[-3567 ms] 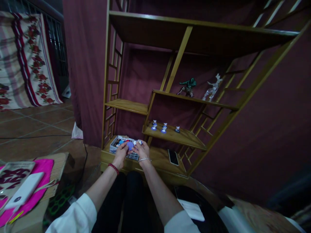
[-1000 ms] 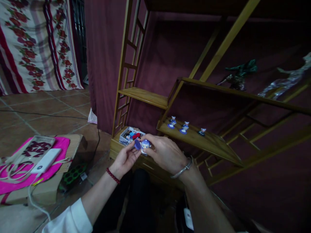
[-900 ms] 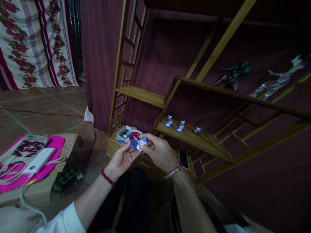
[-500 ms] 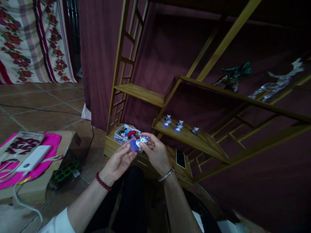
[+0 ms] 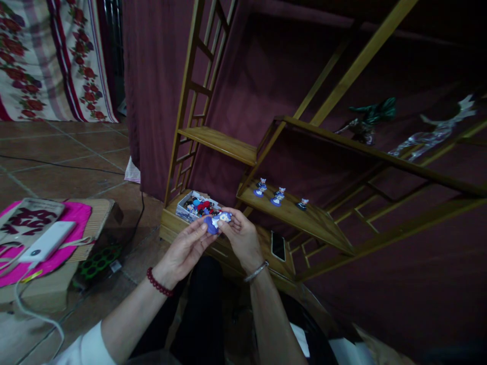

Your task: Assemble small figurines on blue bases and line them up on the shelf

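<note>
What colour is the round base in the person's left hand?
Purple: the round base shows best in the head view, the only one here.

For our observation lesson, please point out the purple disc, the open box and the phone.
Purple disc (image 5: 211,226): head view, visible face.
Open box (image 5: 185,215): head view, side wall.
Phone (image 5: 278,246): head view, middle of screen.

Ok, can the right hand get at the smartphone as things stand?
Probably yes: the smartphone lies uncovered on the bottom shelf, with nothing seen between it and the right hand. But that grip is on the purple-and-white figurine, so it may need freeing first.
</note>
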`<move>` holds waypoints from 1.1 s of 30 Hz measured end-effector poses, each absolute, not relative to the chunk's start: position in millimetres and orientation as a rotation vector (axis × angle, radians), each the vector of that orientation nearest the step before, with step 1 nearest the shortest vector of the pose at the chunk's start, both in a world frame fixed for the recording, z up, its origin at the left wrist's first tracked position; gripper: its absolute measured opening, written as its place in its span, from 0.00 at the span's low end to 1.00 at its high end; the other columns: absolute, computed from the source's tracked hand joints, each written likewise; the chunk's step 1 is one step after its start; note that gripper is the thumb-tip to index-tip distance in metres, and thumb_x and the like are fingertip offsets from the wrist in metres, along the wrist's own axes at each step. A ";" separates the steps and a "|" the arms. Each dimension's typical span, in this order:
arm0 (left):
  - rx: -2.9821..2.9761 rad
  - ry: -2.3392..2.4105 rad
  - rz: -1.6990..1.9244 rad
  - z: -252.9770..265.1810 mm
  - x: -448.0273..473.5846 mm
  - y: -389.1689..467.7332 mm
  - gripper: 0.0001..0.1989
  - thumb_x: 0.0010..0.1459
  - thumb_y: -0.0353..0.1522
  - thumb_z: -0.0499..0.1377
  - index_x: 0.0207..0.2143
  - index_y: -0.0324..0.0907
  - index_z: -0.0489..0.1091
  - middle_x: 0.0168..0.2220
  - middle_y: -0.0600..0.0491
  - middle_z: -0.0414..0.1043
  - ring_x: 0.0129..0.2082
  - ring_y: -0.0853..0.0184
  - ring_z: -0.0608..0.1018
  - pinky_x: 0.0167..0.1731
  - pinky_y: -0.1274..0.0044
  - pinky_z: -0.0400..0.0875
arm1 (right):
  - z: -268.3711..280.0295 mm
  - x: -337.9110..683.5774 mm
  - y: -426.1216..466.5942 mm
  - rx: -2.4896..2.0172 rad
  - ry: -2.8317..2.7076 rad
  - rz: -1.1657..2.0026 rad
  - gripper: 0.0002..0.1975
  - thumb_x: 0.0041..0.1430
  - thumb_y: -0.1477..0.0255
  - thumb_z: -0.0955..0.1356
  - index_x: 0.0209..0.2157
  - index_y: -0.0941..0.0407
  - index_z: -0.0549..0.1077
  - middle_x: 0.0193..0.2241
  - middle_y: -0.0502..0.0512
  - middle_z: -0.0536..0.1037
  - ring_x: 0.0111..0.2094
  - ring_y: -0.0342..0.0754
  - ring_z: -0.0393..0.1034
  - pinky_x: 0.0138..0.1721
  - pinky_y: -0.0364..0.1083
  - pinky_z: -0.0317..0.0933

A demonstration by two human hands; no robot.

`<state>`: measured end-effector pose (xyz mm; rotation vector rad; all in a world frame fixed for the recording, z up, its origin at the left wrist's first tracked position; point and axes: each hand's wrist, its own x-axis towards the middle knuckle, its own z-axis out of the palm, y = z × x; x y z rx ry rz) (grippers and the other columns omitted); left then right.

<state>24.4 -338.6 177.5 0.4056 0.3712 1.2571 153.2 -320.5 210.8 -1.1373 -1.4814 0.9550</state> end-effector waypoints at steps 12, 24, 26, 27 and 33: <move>0.420 0.432 1.251 176.1 25.7 -339.0 0.10 0.53 0.24 0.57 0.40 0.36 0.69 0.39 0.48 0.73 0.35 0.70 0.75 0.40 0.78 0.69 | 205.9 157.0 -319.5 -1.096 -1.509 0.988 0.15 0.47 0.70 0.68 0.39 0.56 0.68 0.32 0.51 0.74 0.30 0.43 0.68 0.31 0.42 0.65; 0.449 0.429 1.225 175.9 28.1 -340.9 0.07 0.50 0.25 0.60 0.35 0.34 0.71 0.35 0.49 0.74 0.33 0.71 0.76 0.38 0.80 0.70 | 207.7 161.7 -324.9 -1.074 -1.572 0.990 0.13 0.48 0.72 0.66 0.39 0.56 0.68 0.29 0.49 0.72 0.29 0.42 0.68 0.32 0.42 0.66; 0.452 0.427 1.209 176.4 27.1 -341.9 0.07 0.50 0.25 0.60 0.34 0.34 0.71 0.34 0.48 0.74 0.33 0.70 0.76 0.37 0.80 0.70 | 208.5 162.2 -325.5 -1.069 -1.588 0.999 0.13 0.48 0.72 0.66 0.39 0.56 0.68 0.30 0.49 0.72 0.28 0.42 0.68 0.31 0.42 0.66; 0.450 0.427 1.204 176.5 26.6 -342.5 0.07 0.50 0.26 0.60 0.34 0.34 0.72 0.34 0.48 0.74 0.32 0.70 0.76 0.37 0.80 0.70 | 208.8 162.3 -325.8 -1.069 -1.597 1.003 0.13 0.48 0.72 0.66 0.39 0.55 0.67 0.30 0.49 0.72 0.28 0.42 0.68 0.31 0.42 0.66; 0.465 0.420 1.183 175.4 24.6 -345.6 0.05 0.50 0.27 0.60 0.31 0.33 0.72 0.30 0.49 0.74 0.30 0.71 0.76 0.36 0.81 0.70 | 211.4 163.4 -327.1 -1.072 -1.658 1.032 0.13 0.48 0.71 0.67 0.39 0.54 0.67 0.32 0.49 0.72 0.28 0.42 0.68 0.30 0.41 0.66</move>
